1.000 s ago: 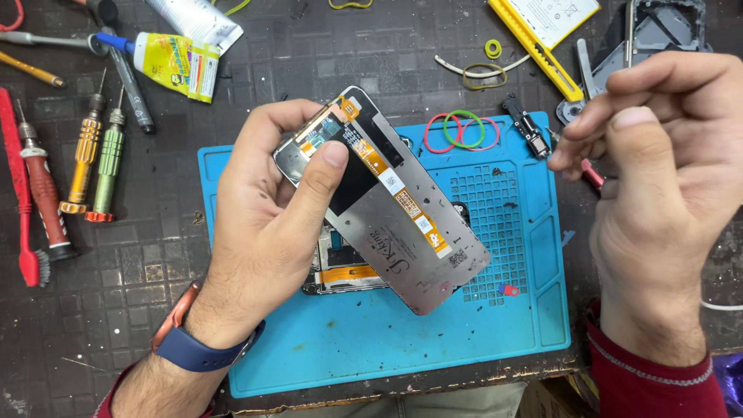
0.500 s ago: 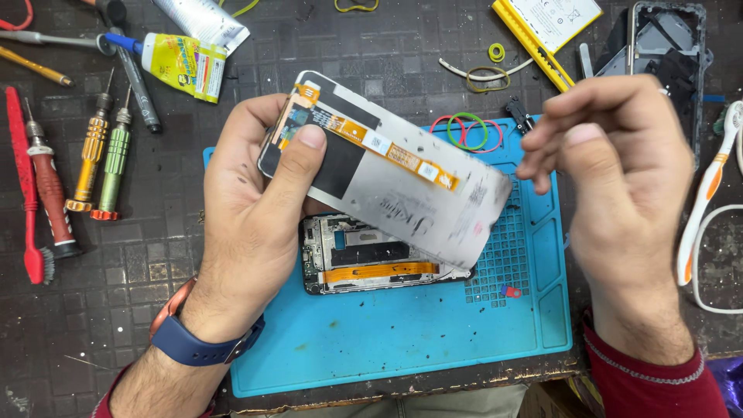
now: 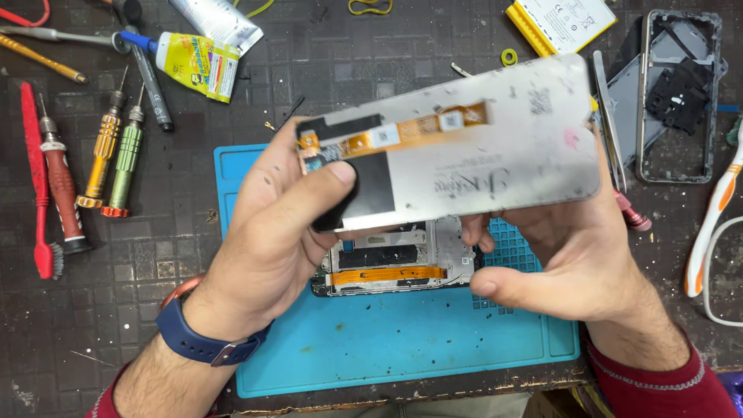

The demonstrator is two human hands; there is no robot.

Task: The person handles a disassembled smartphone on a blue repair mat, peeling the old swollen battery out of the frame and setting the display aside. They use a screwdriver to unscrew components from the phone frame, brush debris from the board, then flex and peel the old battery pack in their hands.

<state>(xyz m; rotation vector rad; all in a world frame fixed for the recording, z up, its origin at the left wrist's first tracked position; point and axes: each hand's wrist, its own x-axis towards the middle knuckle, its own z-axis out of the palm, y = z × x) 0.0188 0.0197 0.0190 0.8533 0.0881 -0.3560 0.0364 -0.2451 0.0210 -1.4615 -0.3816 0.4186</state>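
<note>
Both hands up over the mat. Left hand (image 3: 282, 213) clamps the near end of the phone screen panel (image 3: 464, 147), thumb pressed on its black patch, fingers wrapped behind. Right hand (image 3: 573, 255) grips the panel's other end from underneath, fingers tucked behind the metal back, thumb sticking out low. Panel's held roughly level, back side facing up, orange flex strip along its top edge, lifted clear of the worktop.

Directly below, btwn the wrists, the phone frame (image 3: 395, 267) lies on the blue mat (image 3: 402, 348), its own orange strip showing. Blue watch (image 3: 205, 340) on the left wrist, red sleeve on the right.

Out left on the worktop (image 3: 116, 310): orange screwdriver (image 3: 102, 151) and green screwdriver (image 3: 126, 159) side by side, red screwdriver (image 3: 60, 182) just beside a red brush (image 3: 37, 178). Top left, yellow glue tube (image 3: 193, 63). Top right, yellow-edged battery (image 3: 561, 22), then a phone back cover (image 3: 677, 97), w/ a white-and-orange toothbrush (image 3: 716, 213) at the far right edge.
</note>
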